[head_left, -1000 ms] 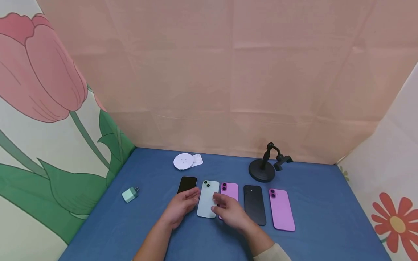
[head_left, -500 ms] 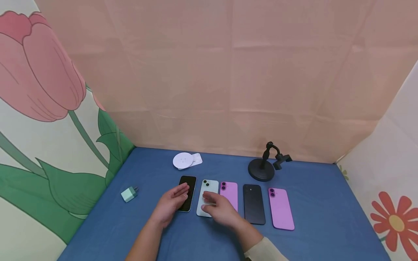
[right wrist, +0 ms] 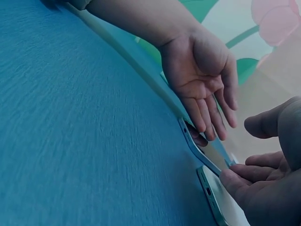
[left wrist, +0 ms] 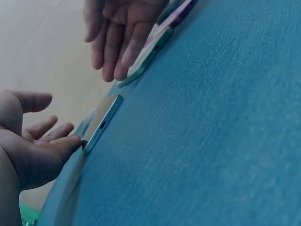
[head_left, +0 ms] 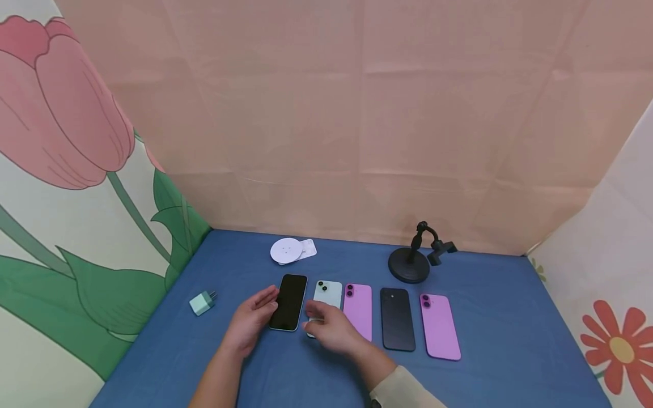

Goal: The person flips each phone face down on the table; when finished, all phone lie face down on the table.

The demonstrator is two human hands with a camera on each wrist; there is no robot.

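A black-screened phone point(head_left: 288, 303) lies face up on the blue cloth. Along its left edge, my left hand point(head_left: 248, 323) stands on its side with straight, relaxed fingers. In the left wrist view those fingertips point(left wrist: 70, 142) come right up to the phone's edge; whether they press it I cannot tell. My right hand point(head_left: 333, 330) hovers over the pale mint phone point(head_left: 329, 291), covering its lower part, fingers loosely bent with nothing in them. To its right lie a pink phone point(head_left: 359, 306), a black phone point(head_left: 398, 320) and another pink phone point(head_left: 441, 327), backs up.
A mint plug charger point(head_left: 202, 304) lies at the left. Behind the phones are a white round disc point(head_left: 287, 250) on a white card point(head_left: 308, 249) and a black phone stand point(head_left: 410, 265). Fabric walls point(head_left: 357, 141) bound the back and sides of the blue table point(head_left: 500, 334).
Both hands have moved left. My left hand passed over the black-screened phone to its left side, uncovering it. My right hand shifted from the near pink phone to the mint one.
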